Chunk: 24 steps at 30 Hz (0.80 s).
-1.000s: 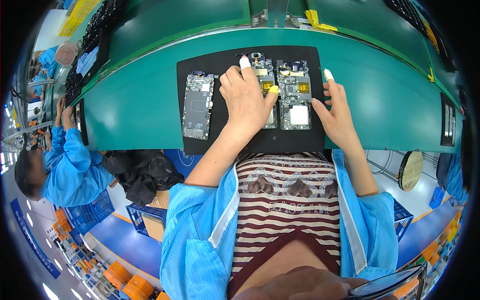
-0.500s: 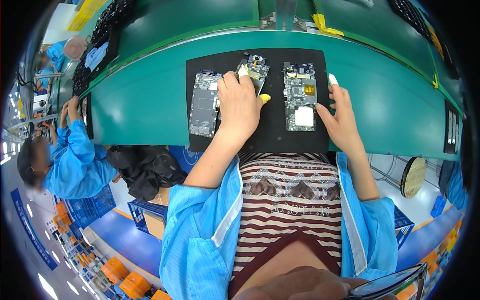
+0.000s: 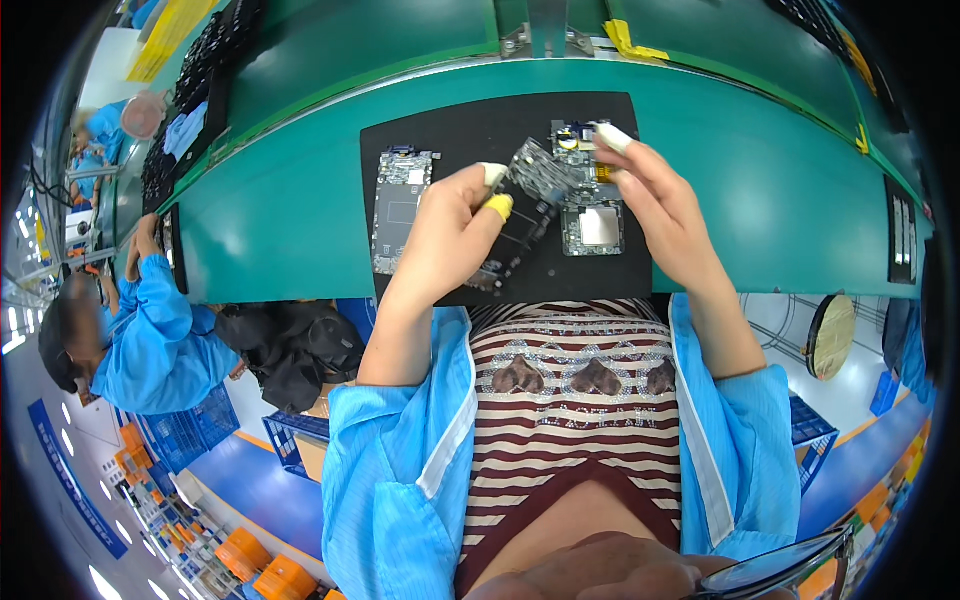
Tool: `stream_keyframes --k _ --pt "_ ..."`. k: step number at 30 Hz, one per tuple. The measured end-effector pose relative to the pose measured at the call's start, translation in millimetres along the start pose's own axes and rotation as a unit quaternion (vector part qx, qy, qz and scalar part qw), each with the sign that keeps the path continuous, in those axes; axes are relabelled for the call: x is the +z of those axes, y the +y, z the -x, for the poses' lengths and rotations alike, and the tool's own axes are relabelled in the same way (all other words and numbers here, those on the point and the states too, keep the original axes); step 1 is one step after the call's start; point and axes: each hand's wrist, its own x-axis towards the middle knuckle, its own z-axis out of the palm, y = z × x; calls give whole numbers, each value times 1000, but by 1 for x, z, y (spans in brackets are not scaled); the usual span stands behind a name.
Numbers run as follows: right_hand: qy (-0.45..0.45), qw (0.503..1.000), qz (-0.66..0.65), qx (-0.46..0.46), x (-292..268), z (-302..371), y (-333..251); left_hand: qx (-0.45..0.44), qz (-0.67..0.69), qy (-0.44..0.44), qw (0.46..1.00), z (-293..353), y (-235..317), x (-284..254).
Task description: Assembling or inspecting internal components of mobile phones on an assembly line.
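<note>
Three green-grey circuit boards are on or over a black mat (image 3: 500,120). My left hand (image 3: 445,225), with white and yellow finger cots, grips the edge of the middle circuit board (image 3: 525,228), which is tilted and blurred by motion. A second circuit board (image 3: 396,225) lies flat to the left, partly behind that hand. On the right lies a third circuit board (image 3: 598,230) with a silvery square plate; the held board overlaps its left edge. Over that board's right side, my right hand (image 3: 668,210) is open, thumb and white-cotted finger apart.
The mat lies on a green worktop (image 3: 270,210). Yellow tape (image 3: 635,45) sticks to the rail at the back. To the left, a person in blue (image 3: 150,340) works at the same bench. A black bag (image 3: 290,345) hangs below the bench edge, and a round stool (image 3: 832,338) stands right.
My left hand has lifted and turned the middle circuit board, bringing it toward the right one. My right hand has moved left, from beside the right board to over its edge.
</note>
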Motion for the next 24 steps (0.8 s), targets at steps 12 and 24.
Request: stream_keyframes --k 12,24 --pt "-163 884 -351 263 -9 -25 5 -43 270 -66 960 11 -1 16" --pt "-199 928 -231 212 -9 -27 15 -63 250 -92 962 8 -8 20"
